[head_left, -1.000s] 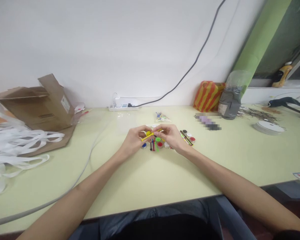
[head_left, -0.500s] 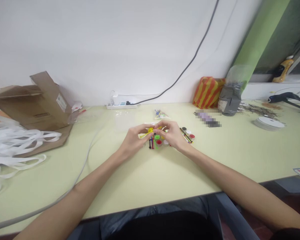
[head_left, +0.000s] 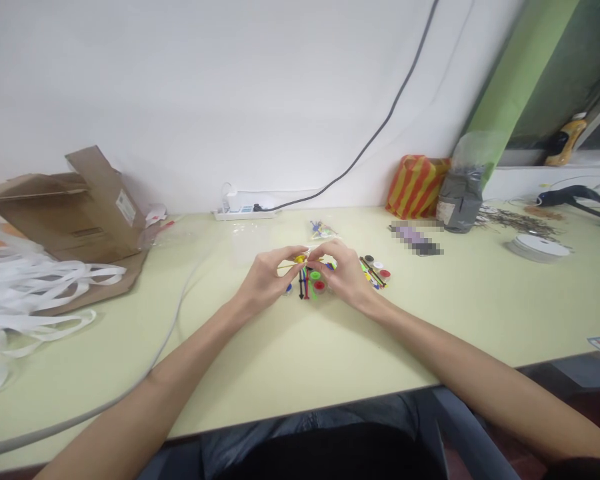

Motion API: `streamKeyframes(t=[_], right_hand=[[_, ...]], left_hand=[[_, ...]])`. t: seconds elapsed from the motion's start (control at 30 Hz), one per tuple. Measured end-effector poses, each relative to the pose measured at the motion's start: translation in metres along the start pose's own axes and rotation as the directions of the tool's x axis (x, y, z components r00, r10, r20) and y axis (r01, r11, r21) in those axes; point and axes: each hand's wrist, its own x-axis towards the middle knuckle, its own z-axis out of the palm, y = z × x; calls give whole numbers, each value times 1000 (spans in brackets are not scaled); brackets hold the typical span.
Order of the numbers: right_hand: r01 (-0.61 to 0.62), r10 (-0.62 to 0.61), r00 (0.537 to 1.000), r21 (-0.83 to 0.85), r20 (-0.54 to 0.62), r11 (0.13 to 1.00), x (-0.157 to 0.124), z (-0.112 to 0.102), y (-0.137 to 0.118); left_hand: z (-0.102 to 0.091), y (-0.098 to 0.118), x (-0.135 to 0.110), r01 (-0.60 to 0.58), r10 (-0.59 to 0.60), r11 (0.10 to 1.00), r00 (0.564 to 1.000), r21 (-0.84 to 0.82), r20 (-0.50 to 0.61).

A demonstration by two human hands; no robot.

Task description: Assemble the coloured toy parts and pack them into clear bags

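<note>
Two hands of ours, left hand (head_left: 265, 279) and right hand (head_left: 346, 272), pinch a yellow piece (head_left: 300, 259) between them, by the small coloured parts (head_left: 319, 286). Its thin stick (head_left: 286, 267) runs left to right, its round knob nearer our left hand.

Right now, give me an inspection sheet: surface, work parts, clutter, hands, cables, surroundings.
Surface: pale green table, no spill seen.
Work parts: yellow plastic piece at the fingertips; black arrow, green disc and red disc among pieces below.
Clutter: cardboard box and white straps at left; striped bag and white spool at right.
Hands: left hand and right hand both pinch the yellow plastic piece.
Cables: grey cable over the table's left; dark cable runs to the power strip.
Surroundings: white wall, green pillar.
</note>
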Motion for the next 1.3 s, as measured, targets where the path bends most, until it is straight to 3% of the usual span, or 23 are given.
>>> streamKeyframes(t=[0.3,0.83,1.0,1.1,1.3], right_hand=[[24,-24,1000,-32,1,999,-1,2,2],[35,-35,999,-31,7,999,0,1,-6],[-91,94,993,40,-68,995,7,-7,-1],[-223,237,965,120,-111,967,18,-15,13],[-570,578,815,230,38,789,49,-27,53]], left_hand=[[1,-1,-1,-83,85,989,996,120,-15],[7,-10,-4,65,-63,978,998,197,-19],[3,-11,-1,97,-83,976,993,193,-79],[1,-13,0,133,-111,965,988,228,-109],[-1,-22,-1,163,-145,932,986,322,-80]])
